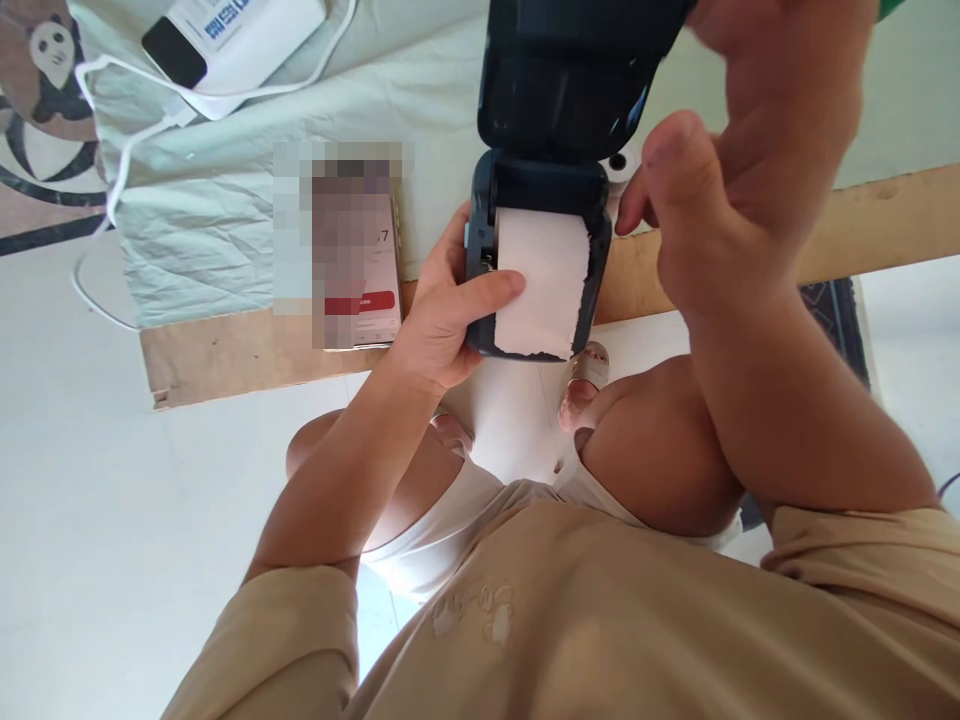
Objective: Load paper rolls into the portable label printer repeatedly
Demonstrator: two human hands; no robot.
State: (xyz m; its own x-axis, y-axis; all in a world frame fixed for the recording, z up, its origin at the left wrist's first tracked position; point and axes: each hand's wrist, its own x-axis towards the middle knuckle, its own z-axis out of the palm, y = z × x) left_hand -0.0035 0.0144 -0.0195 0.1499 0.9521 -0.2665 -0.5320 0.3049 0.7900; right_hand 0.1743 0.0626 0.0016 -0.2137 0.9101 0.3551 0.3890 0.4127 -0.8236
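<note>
A dark portable label printer (pixel 487 340) is held over the table's front edge, its lid (pixel 566 75) swung up. Inside sits a roll of white paper (pixel 544 290) with ragged edges. My left hand (pixel 450 305) grips the printer from its left side, the thumb pressing on the paper. My right hand (pixel 750 180) is raised at the right of the lid, thumb and fingers apart. Its upper fingers meet the lid's right edge, partly cut off by the frame, and whether they touch it I cannot tell. A small white roll with a dark core (pixel 619 165) shows partly behind the printer.
A phone (pixel 379 260), partly blurred out, lies on the pale green cloth (pixel 202 200) left of the printer. Further back is a white device (pixel 247 45) with a white cable (pixel 116 180) hanging over the left edge. A wooden board (pixel 240 355) edges the table above my knees.
</note>
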